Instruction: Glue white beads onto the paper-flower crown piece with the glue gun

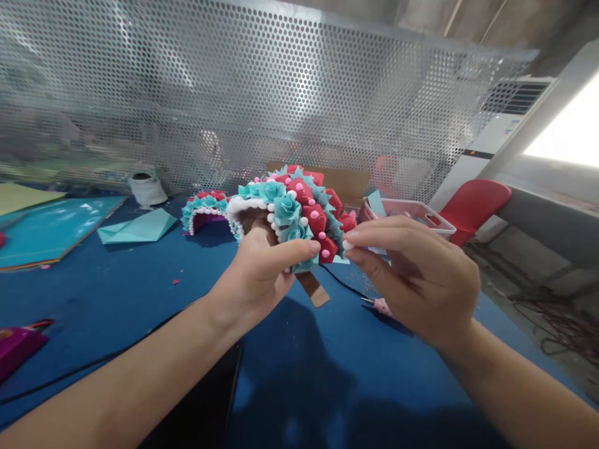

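Observation:
My left hand (262, 268) is wrapped round a curved craft piece (286, 209), its thumb on the outer side. Rows of teal and red paper flowers cover the piece, with pink and white pom-poms dotted among them and a white pom-pom trim along its open edge. A brown cardboard strip (313, 290) sticks out below it. Between thumb and forefinger, my right hand (416, 274) pinches a small white pom-pom (347, 245) close to the right side of the flowers. Behind on the left stands a similar flowered arch (206, 212).
A pink glue gun (382, 306) with a black cord lies below my right hand. A white plastic basket (412, 211) stands behind it. Teal folded paper (138, 227), a white roll (147, 189) and a purple object (21, 349) are on the left of the blue table (140, 299).

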`<state>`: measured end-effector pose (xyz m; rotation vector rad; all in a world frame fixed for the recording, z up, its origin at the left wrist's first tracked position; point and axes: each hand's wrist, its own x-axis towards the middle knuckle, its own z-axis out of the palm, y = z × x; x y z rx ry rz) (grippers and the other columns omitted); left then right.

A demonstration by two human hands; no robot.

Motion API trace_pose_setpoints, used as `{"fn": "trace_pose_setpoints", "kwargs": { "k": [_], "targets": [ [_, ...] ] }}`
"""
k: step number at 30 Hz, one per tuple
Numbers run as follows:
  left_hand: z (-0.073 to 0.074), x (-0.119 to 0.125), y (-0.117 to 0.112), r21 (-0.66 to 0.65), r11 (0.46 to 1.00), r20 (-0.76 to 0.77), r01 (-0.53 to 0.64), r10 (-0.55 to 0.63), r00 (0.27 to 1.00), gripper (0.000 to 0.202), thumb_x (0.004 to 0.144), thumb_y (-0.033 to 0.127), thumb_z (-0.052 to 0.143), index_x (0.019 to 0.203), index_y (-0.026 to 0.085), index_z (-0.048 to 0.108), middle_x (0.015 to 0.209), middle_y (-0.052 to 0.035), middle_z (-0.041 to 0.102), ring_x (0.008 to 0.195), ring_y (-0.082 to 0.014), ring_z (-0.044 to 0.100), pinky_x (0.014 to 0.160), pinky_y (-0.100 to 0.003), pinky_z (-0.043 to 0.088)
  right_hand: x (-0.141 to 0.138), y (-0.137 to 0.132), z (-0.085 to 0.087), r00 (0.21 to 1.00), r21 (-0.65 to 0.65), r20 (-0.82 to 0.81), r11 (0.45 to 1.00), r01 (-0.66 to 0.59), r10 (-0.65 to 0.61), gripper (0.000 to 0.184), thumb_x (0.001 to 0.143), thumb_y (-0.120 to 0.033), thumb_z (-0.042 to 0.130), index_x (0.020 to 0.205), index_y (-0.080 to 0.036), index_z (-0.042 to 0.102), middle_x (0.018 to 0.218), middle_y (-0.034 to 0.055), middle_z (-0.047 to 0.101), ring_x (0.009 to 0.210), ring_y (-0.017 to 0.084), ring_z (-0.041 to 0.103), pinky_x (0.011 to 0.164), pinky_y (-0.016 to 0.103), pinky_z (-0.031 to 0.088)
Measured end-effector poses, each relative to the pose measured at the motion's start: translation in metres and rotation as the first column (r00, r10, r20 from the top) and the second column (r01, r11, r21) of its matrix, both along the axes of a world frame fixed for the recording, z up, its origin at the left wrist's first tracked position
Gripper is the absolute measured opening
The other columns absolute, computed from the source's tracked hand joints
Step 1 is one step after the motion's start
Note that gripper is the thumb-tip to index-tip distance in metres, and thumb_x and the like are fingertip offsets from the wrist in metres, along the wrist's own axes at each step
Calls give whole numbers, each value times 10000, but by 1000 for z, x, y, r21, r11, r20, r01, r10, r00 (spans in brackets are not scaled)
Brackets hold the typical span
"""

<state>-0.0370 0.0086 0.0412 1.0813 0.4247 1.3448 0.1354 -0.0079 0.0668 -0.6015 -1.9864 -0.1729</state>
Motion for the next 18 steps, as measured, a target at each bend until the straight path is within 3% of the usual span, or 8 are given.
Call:
{"fn": "trace_pose_setpoints", "kwargs": {
  "k": [9, 14, 18],
  "targets": [
    [3, 4, -6, -7, 999, -4, 52, -52, 999, 301, 651, 4, 642, 887, 186, 689, 981, -35, 707, 1083, -249, 610, 870, -350, 512, 0, -2, 4, 997, 16, 82, 1000, 14, -16, 146, 802, -106, 686, 901, -203, 730, 912, 36, 705, 821, 130, 648, 718, 281, 552],
    [4, 6, -7, 29, 994, 28, 105, -106, 994, 299, 635, -12, 611, 855, 174, 693, 976, -37, 713, 1080, -243, 614, 884, -343, 506, -6, -4, 0, 993, 37, 80, 996, 79, -82, 127, 787, -132, 705, 876, -205, 759, 951, 62, 688, 853, 156, 588, 733, 325, 523],
    [3, 6, -8, 66, 995, 9, 78, -78, 997, 283, 649, -5, 585, 856, 157, 691, 965, -42, 711, 1039, -239, 631, 857, -340, 523, -10, -9, -1, 988, 6, 71, 991, 137, -137, 133, 795, -125, 692, 858, -218, 765, 977, 60, 702, 858, 167, 580, 734, 345, 511]
  ]
}}
